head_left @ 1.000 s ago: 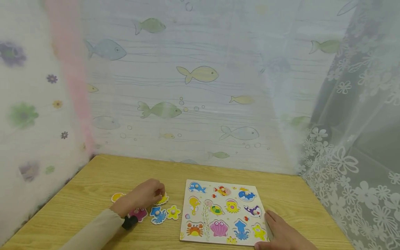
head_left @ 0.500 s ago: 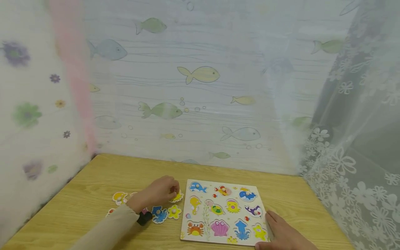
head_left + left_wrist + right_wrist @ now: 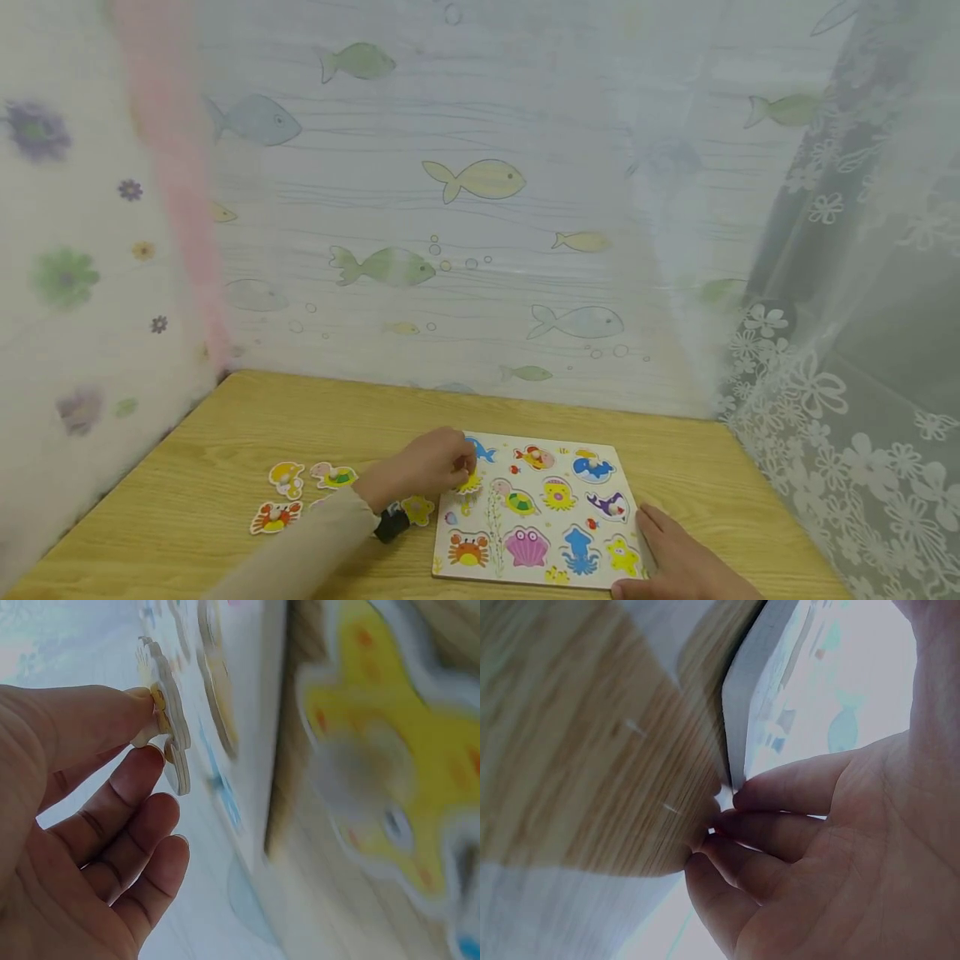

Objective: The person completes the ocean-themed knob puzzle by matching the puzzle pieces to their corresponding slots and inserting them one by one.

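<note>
My left hand (image 3: 429, 463) pinches a yellow octopus puzzle piece (image 3: 470, 484) between thumb and fingertips, over the left edge of the wooden puzzle board (image 3: 558, 521). In the left wrist view this piece (image 3: 177, 724) stands edge-on to the camera, above the board's surface, with the other fingers loosely bent below. My right hand (image 3: 678, 560) rests at the board's right edge, thumb near the front corner. Its nearly straight fingertips touch the board's side (image 3: 739, 712) in the right wrist view. Knobbed fish (image 3: 534, 458), whale (image 3: 592, 468) and orca (image 3: 609, 506) pieces sit in their slots.
Left of the board lie loose pieces: a seahorse (image 3: 287, 479), a turtle (image 3: 333, 476), a crab (image 3: 275, 517) and a yellow star (image 3: 417, 510). My left forearm hides others. A fish-patterned curtain (image 3: 480, 333) hangs behind the wooden table (image 3: 187, 467).
My left hand has carried the octopus piece rightward, from among the loose pieces to over the board's left edge. The right hand has stayed at the board's right edge.
</note>
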### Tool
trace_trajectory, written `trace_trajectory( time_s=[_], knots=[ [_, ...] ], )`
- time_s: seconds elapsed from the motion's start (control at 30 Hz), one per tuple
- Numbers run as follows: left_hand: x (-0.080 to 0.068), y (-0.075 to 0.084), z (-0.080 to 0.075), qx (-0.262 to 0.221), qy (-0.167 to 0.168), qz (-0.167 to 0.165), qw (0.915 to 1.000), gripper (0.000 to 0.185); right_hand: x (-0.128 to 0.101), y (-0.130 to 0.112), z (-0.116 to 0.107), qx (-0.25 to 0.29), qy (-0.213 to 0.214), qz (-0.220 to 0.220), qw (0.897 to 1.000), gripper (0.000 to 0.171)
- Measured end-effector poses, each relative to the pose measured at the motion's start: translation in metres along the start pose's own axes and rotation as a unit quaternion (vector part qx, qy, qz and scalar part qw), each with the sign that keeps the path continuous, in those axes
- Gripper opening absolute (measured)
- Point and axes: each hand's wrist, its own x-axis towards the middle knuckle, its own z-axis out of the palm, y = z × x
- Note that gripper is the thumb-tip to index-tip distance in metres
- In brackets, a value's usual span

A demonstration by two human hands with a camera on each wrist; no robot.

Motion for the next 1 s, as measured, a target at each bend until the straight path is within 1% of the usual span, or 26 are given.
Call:
trace_trajectory(
  time_s=[0.1,0.2,0.3,0.43,0.67,0.8,1.0],
  knots=[
    [0.008,0.007,0.006,0.006,-0.011,0.009,0.9999,0.013,0.000,-0.001,0.000,0.005,-0.004,0.001,1.000,0.111],
    [0.015,0.014,0.011,0.004,-0.025,0.005,0.9997,0.012,0.000,-0.002,0.000,0.011,-0.006,0.005,1.000,0.111],
    [0.022,0.020,0.016,-0.004,-0.028,0.008,0.9996,0.011,-0.001,-0.003,0.000,0.016,-0.006,0.008,1.000,0.111],
    [0.030,0.029,0.022,-0.017,-0.032,0.024,0.9990,0.012,-0.001,-0.004,0.000,0.018,-0.004,0.010,1.000,0.113],
    [0.046,0.041,0.033,-0.030,-0.038,0.023,0.9986,0.009,-0.002,-0.003,0.000,0.009,0.002,0.000,1.000,0.113],
    [0.057,0.048,0.037,-0.045,-0.045,0.026,0.9976,0.009,-0.001,-0.001,0.000,0.010,0.002,-0.002,1.000,0.113],
    [0.070,0.056,0.041,-0.053,-0.061,0.013,0.9967,0.008,-0.001,0.000,0.001,0.008,0.004,-0.003,1.000,0.114]
  ],
)
